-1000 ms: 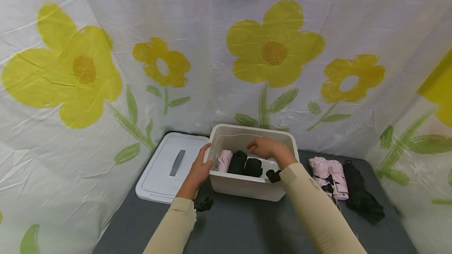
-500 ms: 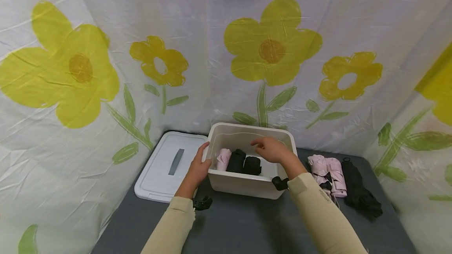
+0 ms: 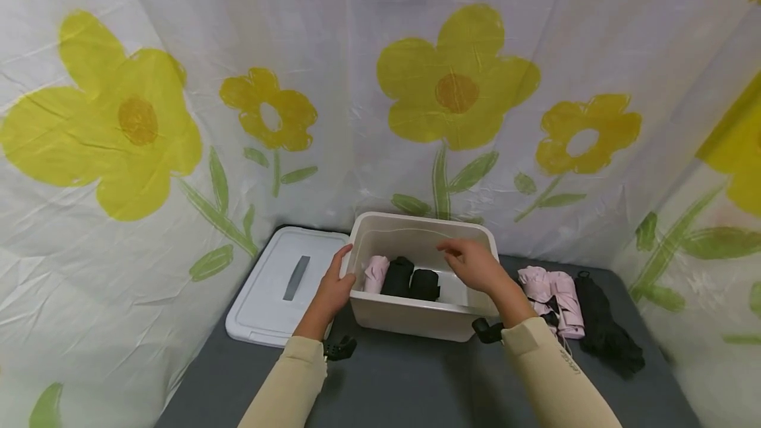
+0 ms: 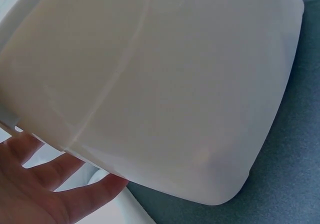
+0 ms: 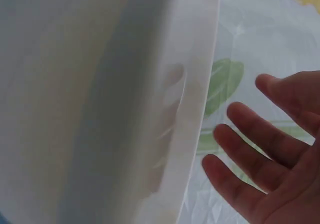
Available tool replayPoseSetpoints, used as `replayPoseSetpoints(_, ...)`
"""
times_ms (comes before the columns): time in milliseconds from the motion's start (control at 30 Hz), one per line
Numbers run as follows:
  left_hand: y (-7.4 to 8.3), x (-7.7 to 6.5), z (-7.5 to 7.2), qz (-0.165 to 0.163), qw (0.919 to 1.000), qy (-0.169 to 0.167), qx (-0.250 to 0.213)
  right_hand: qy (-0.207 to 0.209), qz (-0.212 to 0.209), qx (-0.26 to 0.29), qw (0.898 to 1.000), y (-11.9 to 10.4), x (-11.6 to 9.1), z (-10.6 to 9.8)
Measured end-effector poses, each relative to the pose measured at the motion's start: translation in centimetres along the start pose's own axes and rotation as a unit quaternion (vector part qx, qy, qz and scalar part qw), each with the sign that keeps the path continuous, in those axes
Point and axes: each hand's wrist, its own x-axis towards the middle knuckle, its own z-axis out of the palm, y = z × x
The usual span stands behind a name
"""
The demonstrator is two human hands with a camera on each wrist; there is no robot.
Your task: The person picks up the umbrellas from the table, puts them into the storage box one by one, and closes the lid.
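Observation:
A beige storage bin stands in the middle of the head view. Inside, along the front left, lie a pink rolled bundle and two black rolled bundles. My left hand rests against the bin's left side, its fingers stretched along the wall; the left wrist view shows the fingertips right at the bin's edge. Over the bin's right part hovers my right hand, holding nothing. Its fingers are relaxed and spread apart beside the rim in the right wrist view.
A white lid with a grey handle lies left of the bin. To the right are pink bundles with black ties and a long black bundle on the dark grey table. A flower-printed curtain hangs behind.
My right hand has moved to the right inside the bin's outline, away from the black bundles. The left hand stays at the bin's left side.

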Motion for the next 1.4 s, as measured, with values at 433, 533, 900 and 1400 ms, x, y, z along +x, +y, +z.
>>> replayPoseSetpoints(433,0.0,-0.5,-0.4,0.005,0.9998,-0.008,-0.017,0.082,0.002,-0.006,0.997,1.6,-2.3,0.2)
replayPoseSetpoints(533,0.0,-0.4,-0.6,0.004,0.9998,-0.007,-0.017,0.097,-0.007,-0.009,0.995,2.1,-2.6,0.2)
replayPoseSetpoints(900,0.4,-0.2,-0.5,0.013,0.9998,-0.007,-0.015,0.142,0.020,-0.002,0.990,3.4,-4.0,0.3)
replayPoseSetpoints(1400,0.3,0.2,-0.3,0.004,0.9996,-0.019,-0.019,0.206,0.059,0.002,0.977,5.8,-6.0,0.1)
